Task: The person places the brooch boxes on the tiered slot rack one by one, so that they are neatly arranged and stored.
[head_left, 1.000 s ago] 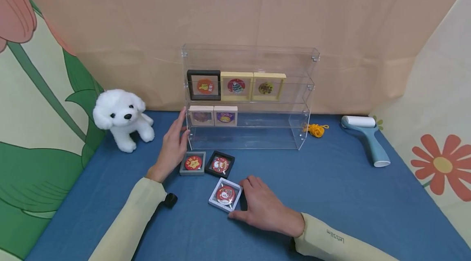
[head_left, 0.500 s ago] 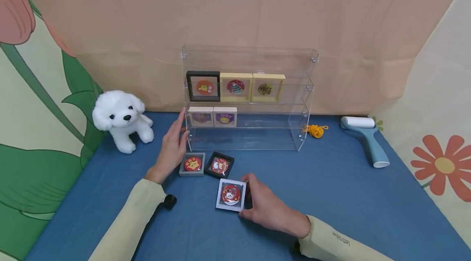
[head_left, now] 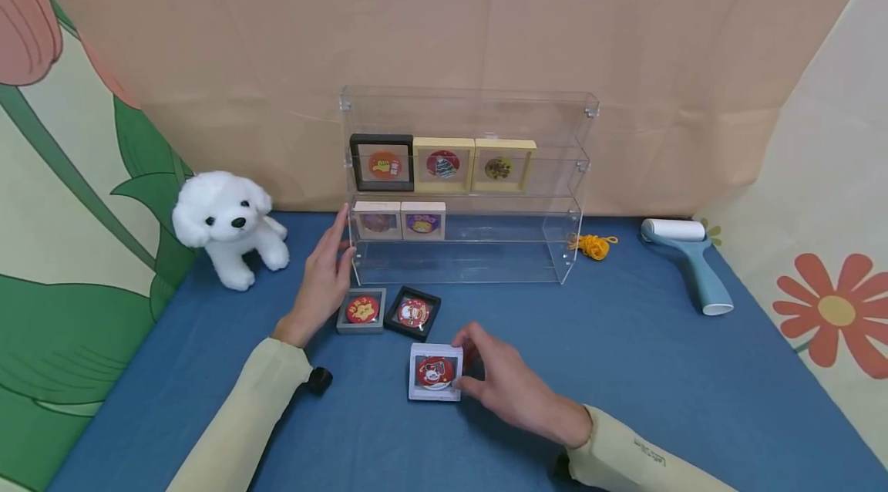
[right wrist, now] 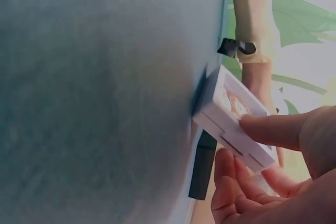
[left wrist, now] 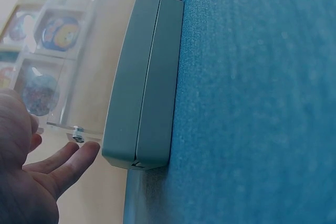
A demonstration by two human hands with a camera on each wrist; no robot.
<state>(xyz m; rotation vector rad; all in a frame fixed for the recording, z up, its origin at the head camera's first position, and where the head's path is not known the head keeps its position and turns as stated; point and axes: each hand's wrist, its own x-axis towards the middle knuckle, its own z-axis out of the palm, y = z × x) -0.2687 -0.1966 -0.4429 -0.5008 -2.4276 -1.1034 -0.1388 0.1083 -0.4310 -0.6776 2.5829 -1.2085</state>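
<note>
My left hand (head_left: 322, 280) rests with extended fingers against the left side of a clear acrylic display shelf (head_left: 472, 241). In the left wrist view its fingertips (left wrist: 86, 153) are at the shelf's lower corner. My right hand (head_left: 509, 380) pinches a small white display frame (head_left: 435, 390) with a red round badge inside. The thumb (right wrist: 273, 131) lies on its face and the fingers are behind it. The frame is tilted up from the blue cloth. A grey frame (head_left: 361, 326) and a black frame (head_left: 412, 330), each holding a red badge, lie flat before the shelf.
On the shelf's tiers stand a black frame (head_left: 383, 185), two cream frames (head_left: 446, 187) and two small white frames (head_left: 378, 207). A white plush dog (head_left: 232, 226) sits left. Yellow cord (head_left: 595, 247) and a blue-handled lint roller (head_left: 701, 268) lie right.
My right hand has turned the white frame square and shifted it slightly right, then tipped its upper edge up. My thumb has moved onto its face. The left hand stays at the shelf.
</note>
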